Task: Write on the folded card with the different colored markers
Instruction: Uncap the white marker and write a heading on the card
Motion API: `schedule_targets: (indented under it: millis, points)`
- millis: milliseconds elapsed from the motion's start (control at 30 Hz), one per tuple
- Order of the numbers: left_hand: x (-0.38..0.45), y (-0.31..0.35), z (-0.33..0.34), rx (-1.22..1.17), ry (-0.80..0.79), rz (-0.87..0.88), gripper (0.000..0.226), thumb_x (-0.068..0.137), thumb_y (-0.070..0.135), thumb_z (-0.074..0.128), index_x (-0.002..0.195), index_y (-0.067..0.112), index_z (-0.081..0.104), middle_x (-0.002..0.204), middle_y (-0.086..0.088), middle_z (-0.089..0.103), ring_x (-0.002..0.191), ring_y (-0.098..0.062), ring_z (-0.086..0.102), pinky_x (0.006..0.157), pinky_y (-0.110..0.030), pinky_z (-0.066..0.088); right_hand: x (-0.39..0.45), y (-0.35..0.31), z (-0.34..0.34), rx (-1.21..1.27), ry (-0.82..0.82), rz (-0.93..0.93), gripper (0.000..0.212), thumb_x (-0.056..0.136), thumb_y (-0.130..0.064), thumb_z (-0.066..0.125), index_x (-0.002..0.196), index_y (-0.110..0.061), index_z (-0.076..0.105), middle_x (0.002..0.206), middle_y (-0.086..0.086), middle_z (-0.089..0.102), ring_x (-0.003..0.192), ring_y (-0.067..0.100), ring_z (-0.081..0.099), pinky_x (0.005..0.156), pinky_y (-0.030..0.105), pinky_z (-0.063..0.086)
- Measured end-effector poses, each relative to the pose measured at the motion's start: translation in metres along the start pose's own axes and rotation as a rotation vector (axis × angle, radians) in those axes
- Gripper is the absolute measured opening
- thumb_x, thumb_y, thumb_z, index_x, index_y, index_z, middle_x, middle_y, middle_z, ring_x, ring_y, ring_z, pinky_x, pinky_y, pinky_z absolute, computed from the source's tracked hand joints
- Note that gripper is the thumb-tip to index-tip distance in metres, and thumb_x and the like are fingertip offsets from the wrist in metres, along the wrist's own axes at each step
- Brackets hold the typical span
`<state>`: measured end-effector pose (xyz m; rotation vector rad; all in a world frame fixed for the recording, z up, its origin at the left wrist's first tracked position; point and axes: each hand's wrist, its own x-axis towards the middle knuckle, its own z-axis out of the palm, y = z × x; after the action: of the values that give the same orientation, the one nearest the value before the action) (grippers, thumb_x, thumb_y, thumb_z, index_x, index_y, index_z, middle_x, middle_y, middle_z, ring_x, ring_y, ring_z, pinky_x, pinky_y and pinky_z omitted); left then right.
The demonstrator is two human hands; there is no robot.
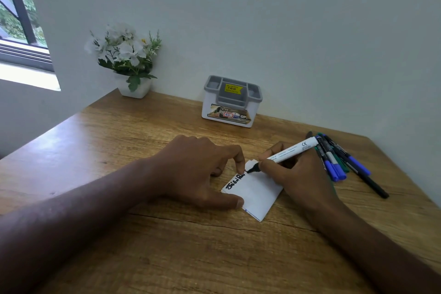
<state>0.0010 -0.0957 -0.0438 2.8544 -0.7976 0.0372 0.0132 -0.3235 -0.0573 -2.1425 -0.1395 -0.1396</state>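
Note:
A small white folded card (pixel 256 192) lies on the wooden table (pixel 143 234), with black writing along its left edge. My left hand (pixel 198 172) presses the card down, thumb on its near left corner and a fingertip at its far edge. My right hand (pixel 293 174) grips a white-barrelled black marker (pixel 286 151), whose tip touches the card at the end of the writing. A bunch of other markers (pixel 343 162), blue, green and black, lies on the table just right of my right hand.
A white and grey pen holder (pixel 230 102) with a yellow price sticker stands against the wall behind the card. A white pot of white flowers (pixel 130 62) sits in the far left corner. A window is at the upper left.

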Motion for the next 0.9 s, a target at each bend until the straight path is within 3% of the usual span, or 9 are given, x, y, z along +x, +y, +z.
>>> schedule_targets:
  millis: [100,300,400,567,767,900]
  points:
    - [-0.0004,-0.0008,0.0009,0.001,0.004,0.005,0.057,0.079,0.089,0.058,0.124,0.056,0.042,0.078,0.019,0.053,0.070,0.000,0.050,0.058,-0.027,0.029,-0.0010,-0.0005,-0.0003,0.029,0.006,-0.024,0.021,0.084,-0.024,0.083,0.072,-0.028,0.067,0.075,-0.012,0.069,0.069,-0.001,0.069,0.047,0.008,0.049]
    - [0.0007,0.0002,-0.0015,-0.001,-0.018,0.001,0.058,0.080,0.087,0.058,0.125,0.056,0.041,0.080,0.019,0.053,0.071,-0.001,0.049,0.058,-0.027,0.029,0.0021,0.0016,-0.0003,0.036,0.008,-0.022,0.009,0.084,-0.027,0.082,0.081,-0.026,0.074,0.081,-0.008,0.073,0.071,0.004,0.069,0.048,0.010,0.049]
    - [0.0005,-0.0003,-0.0009,-0.007,-0.017,0.003,0.059,0.080,0.087,0.058,0.126,0.055,0.042,0.079,0.019,0.053,0.071,-0.001,0.049,0.059,-0.027,0.030,0.0021,0.0003,-0.0005,0.051,0.008,-0.034,0.009,0.084,-0.025,0.082,0.079,-0.025,0.075,0.074,-0.010,0.072,0.067,-0.007,0.068,0.048,0.009,0.049]
    - [0.0005,-0.0005,-0.0006,-0.007,-0.014,0.002,0.061,0.079,0.088,0.058,0.127,0.055,0.042,0.078,0.018,0.054,0.070,-0.002,0.050,0.059,-0.028,0.030,0.0035,0.0019,-0.0002,0.031,0.038,-0.018,0.012,0.083,-0.030,0.083,0.077,-0.028,0.073,0.079,-0.009,0.073,0.077,0.008,0.071,0.057,0.018,0.054]
    - [-0.0008,-0.0011,0.0001,-0.001,0.003,0.002,0.061,0.079,0.088,0.058,0.128,0.056,0.041,0.078,0.015,0.053,0.069,-0.002,0.049,0.059,-0.028,0.029,0.0038,0.0045,-0.0004,0.042,0.028,-0.013,0.013,0.080,-0.035,0.084,0.087,-0.025,0.079,0.081,-0.008,0.077,0.074,0.003,0.072,0.057,0.017,0.054]
    - [-0.0011,-0.0006,0.0003,0.001,0.003,0.001,0.061,0.080,0.088,0.058,0.129,0.056,0.042,0.078,0.015,0.053,0.069,-0.002,0.049,0.059,-0.028,0.029,0.0051,0.0069,-0.0005,0.074,0.039,0.017,0.017,0.079,-0.033,0.084,0.091,-0.023,0.078,0.087,-0.007,0.077,0.082,0.009,0.073,0.064,0.022,0.057]
